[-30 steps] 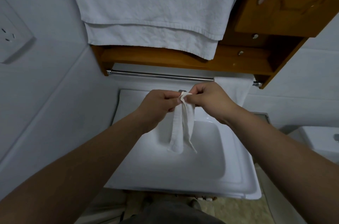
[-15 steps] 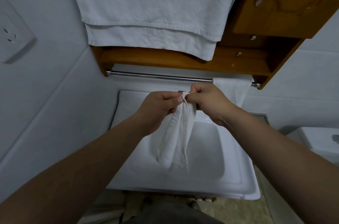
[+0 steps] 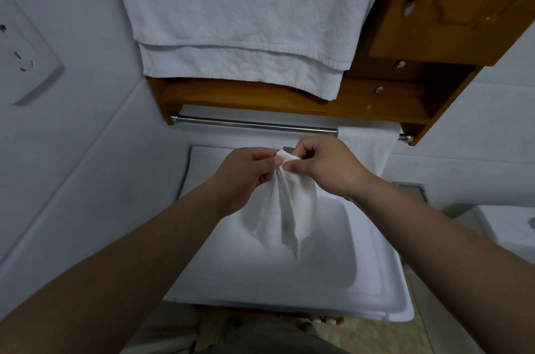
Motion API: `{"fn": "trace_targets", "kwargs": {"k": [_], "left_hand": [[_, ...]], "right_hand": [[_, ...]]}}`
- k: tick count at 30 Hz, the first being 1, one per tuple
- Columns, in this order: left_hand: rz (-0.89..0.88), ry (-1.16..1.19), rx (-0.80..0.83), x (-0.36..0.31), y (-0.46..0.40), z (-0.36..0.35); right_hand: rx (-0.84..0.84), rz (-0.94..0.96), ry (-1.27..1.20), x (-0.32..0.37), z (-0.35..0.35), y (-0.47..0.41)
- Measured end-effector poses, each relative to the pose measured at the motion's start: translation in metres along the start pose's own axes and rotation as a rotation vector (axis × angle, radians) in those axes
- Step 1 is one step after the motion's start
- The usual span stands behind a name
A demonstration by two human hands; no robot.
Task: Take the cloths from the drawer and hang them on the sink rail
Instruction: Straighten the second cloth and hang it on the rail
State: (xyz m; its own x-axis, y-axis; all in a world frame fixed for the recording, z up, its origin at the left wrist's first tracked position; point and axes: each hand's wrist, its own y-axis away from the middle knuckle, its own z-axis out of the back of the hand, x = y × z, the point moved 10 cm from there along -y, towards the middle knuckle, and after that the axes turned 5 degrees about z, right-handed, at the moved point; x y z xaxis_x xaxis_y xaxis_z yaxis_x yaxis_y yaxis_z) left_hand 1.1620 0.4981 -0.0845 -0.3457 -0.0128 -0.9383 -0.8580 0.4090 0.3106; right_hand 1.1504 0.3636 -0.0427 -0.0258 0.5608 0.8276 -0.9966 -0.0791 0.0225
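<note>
A small white cloth [image 3: 285,209] hangs over the white sink [image 3: 373,275], pinched at its top edge by both hands. My left hand [image 3: 246,174] grips the cloth's top from the left, and my right hand [image 3: 324,165] grips it from the right, fingertips almost touching. The cloth droops in loose folds into the basin space. Just beyond the hands runs the metal sink rail [image 3: 252,123], under a wooden shelf. Another white cloth [image 3: 364,148] hangs on the rail's right end. No drawer is in view.
A large white towel [image 3: 246,20] hangs above the wooden shelf [image 3: 376,104]. A wooden cabinet door [image 3: 463,6] with a ceramic knob is upper right. A wall socket [image 3: 23,61] is on the left wall. A toilet tank [image 3: 509,226] stands at the right.
The cloth has spread out from a narrow twisted strip into wider folds. Both hands stay pinched together on its top edge, in nearly the same place.
</note>
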Motion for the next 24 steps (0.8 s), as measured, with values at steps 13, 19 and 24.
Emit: {"fn": "trace_targets", "kwargs": {"k": [13, 19, 24], "left_hand": [[-0.048, -0.454, -0.159, -0.024, -0.002, 0.007], [-0.077, -0.491, -0.199, -0.029, -0.001, 0.01], [-0.138, -0.441, -0.269, -0.039, 0.001, 0.016]], "right_hand": [[-0.01, 0.12, 0.303, 0.01, -0.003, -0.004], [0.033, 0.107, 0.214, 0.007, -0.006, -0.003], [0.085, 0.092, -0.044, 0.003, -0.005, -0.003]]}}
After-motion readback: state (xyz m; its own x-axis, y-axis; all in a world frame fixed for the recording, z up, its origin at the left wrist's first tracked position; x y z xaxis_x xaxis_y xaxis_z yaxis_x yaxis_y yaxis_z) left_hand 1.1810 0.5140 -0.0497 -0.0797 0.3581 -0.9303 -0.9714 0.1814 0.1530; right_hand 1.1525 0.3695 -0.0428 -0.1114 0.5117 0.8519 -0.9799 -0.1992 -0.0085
